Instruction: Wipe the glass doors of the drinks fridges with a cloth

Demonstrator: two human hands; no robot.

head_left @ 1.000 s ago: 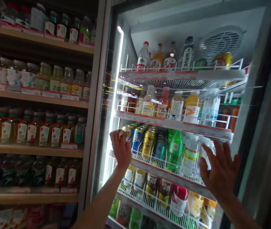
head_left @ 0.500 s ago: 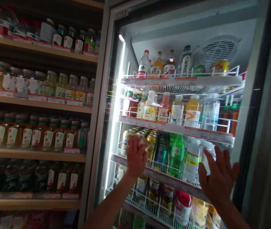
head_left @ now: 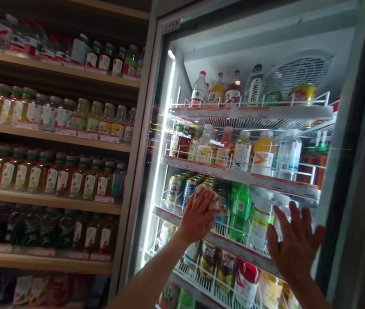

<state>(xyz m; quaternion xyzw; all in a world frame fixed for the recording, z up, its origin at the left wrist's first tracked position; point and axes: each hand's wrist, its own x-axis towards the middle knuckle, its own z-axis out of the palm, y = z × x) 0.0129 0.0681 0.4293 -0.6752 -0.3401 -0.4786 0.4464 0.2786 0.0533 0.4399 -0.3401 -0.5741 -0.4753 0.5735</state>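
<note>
My left hand (head_left: pixel 197 218) lies over a crumpled, light cloth (head_left: pixel 217 201) with brownish marks, holding it against the glass door (head_left: pixel 166 141) of a lit drinks fridge. Its fingers point up and to the right, and part of the cloth sticks out past them. My right hand (head_left: pixel 296 240) is open with fingers spread, at the right part of the door; whether it touches the glass I cannot tell. Behind the glass near my hands stand beer cans (head_left: pixel 175 189), a green bottle (head_left: pixel 239 210) and a clear bottle with a yellow-green label (head_left: pixel 261 219).
White wire shelves (head_left: pixel 249 112) inside the fridge carry bottles and cans. On the left, wooden shelves (head_left: pixel 50 199) hold rows of bottled drinks. A metal door frame (head_left: pixel 140 141) separates the two. At the right edge is a dark vertical frame (head_left: pixel 349 171).
My left hand has moved right with the cloth across the glass, and more of the cloth shows. My right hand stays nearly in place. The view has shifted slightly left.
</note>
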